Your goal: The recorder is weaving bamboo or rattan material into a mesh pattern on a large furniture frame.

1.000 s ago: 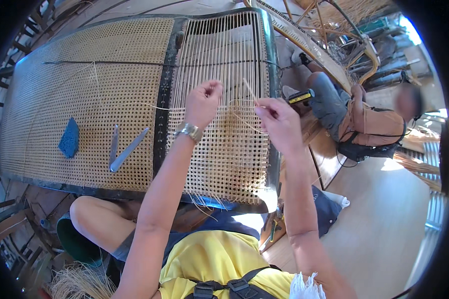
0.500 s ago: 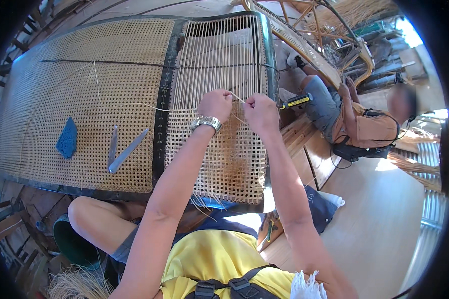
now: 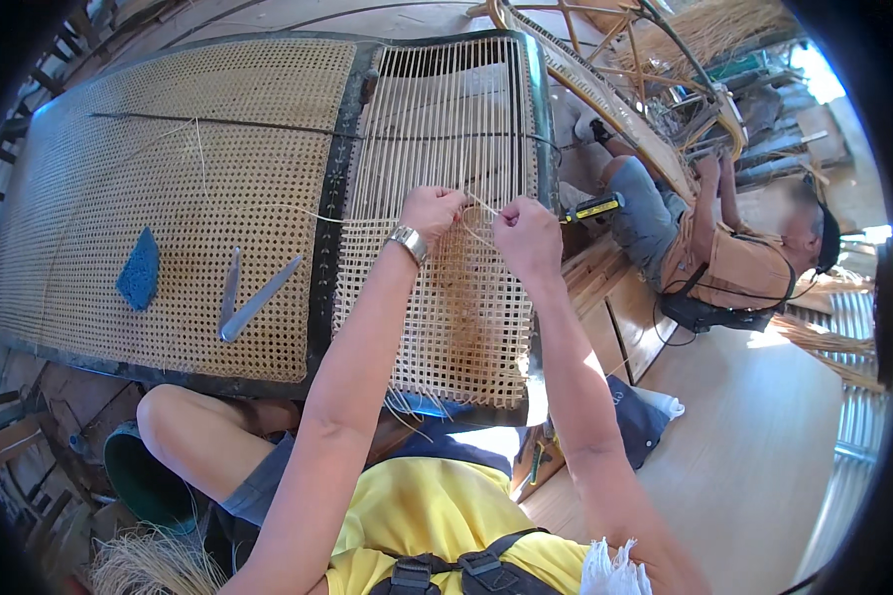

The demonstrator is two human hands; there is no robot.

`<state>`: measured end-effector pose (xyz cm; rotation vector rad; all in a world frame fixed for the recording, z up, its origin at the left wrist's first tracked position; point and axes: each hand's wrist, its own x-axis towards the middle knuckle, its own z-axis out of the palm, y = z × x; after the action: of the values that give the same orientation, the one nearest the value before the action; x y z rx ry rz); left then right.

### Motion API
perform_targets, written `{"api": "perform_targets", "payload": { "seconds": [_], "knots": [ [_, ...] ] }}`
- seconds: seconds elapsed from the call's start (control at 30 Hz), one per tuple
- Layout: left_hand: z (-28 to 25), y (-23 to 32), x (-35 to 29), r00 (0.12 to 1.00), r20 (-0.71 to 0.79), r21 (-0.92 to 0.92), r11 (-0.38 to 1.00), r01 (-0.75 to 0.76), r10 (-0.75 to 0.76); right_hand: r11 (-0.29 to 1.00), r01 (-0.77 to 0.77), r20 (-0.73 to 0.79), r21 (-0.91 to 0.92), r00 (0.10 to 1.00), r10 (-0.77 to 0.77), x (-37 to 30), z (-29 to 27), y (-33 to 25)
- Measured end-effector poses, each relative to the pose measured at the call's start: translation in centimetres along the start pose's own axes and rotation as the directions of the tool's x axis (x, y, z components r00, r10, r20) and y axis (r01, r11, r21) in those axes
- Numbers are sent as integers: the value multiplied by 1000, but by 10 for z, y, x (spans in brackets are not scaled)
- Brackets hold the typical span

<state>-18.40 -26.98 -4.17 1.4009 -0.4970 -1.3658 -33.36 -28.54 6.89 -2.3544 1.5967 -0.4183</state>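
Observation:
My left hand (image 3: 434,211), with a metal watch on its wrist, pinches a thin cane strand (image 3: 484,204) above the half-woven panel (image 3: 427,337). A little to the right, my right hand (image 3: 528,238) is closed on the same strand, which runs taut between the two. Nearer me the panel is an open grid; beyond my hands only lengthwise strands (image 3: 437,109) show, crossed by a dark thin rod (image 3: 268,127). A loose cane end trails left over the dark frame (image 3: 319,268). My fingertips partly hide the strand.
On the finished woven panel (image 3: 89,208) lie a blue sponge-like piece (image 3: 139,273) and a V-shaped metal tool (image 3: 260,299). To the right a co-worker (image 3: 729,268) sits beside a curved rattan frame (image 3: 655,149). A green bucket (image 3: 149,481) stands at lower left.
Both hands keep hold of the strand and have shifted only slightly. The whole view has moved a little. The co-worker's head and hands have changed position.

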Motion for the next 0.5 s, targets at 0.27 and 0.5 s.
{"api": "perform_targets", "payload": {
  "seconds": [0.27,0.5],
  "knots": [
    [18,20,-20,961,-164,600,796,-82,222,979,95,-10,-181,995,-98,2,14,-4],
    [15,20,-15,973,-156,502,862,-70,170,994,77,8,-79,997,-77,0,8,-2]
  ]
}}
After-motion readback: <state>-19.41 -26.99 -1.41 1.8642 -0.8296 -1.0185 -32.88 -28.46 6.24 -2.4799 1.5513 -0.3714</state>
